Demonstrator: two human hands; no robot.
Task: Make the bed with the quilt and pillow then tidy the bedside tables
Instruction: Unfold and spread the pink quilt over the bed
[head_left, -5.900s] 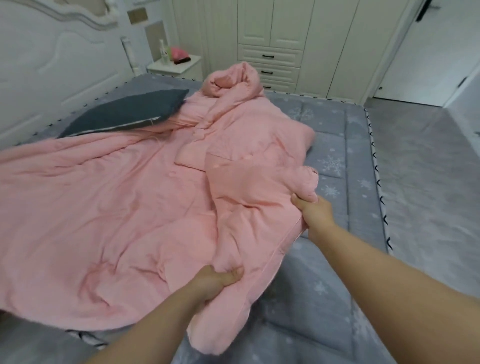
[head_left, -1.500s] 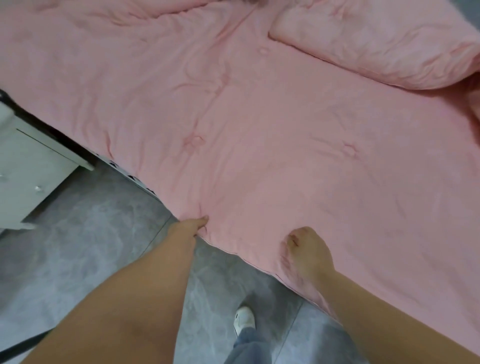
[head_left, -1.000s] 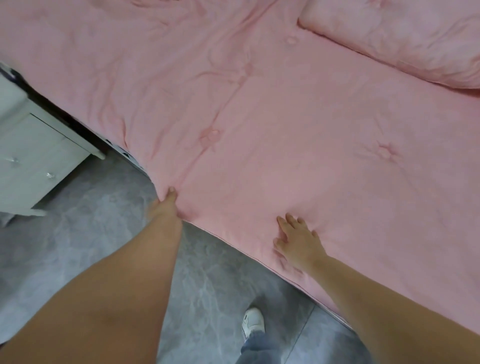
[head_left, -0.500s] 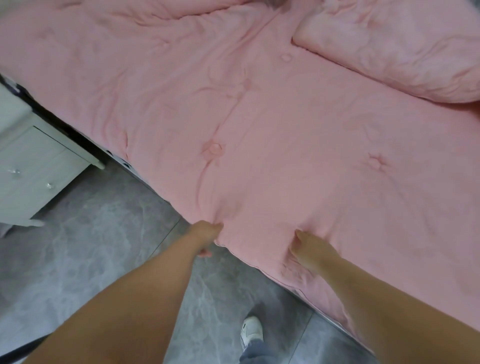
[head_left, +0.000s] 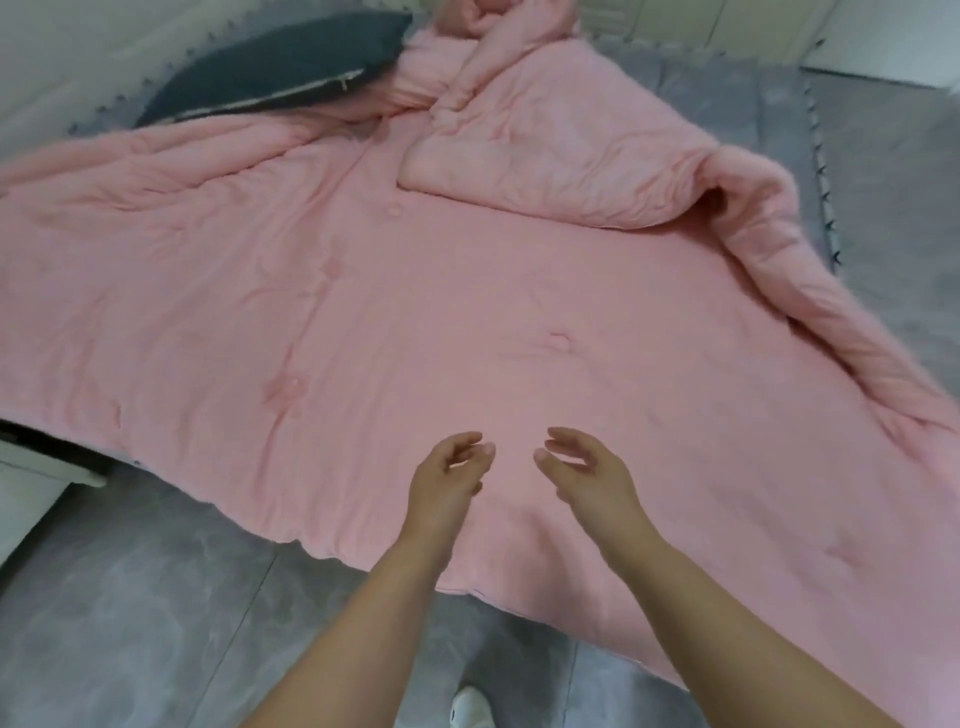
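We have just let go of the pink quilt (head_left: 415, 312). Half a second ago both our hands were grabbing its near edge. Now our left hand (head_left: 449, 480) and our right hand (head_left: 587, 478) float above it, close together, fingers loose and holding nothing.

The quilt now lies flat over our side of the bed (head_left: 737, 98), and its near edge hangs off the side above the floor (head_left: 156, 597). We think this side is done. But the far part is folded back on itself and bunched up near the grey pillow (head_left: 280, 67). The pillow sits at the top of the bed, tilted. So we think the folded part needs pulling open next. The bedside table (head_left: 31, 483) waits at our left.
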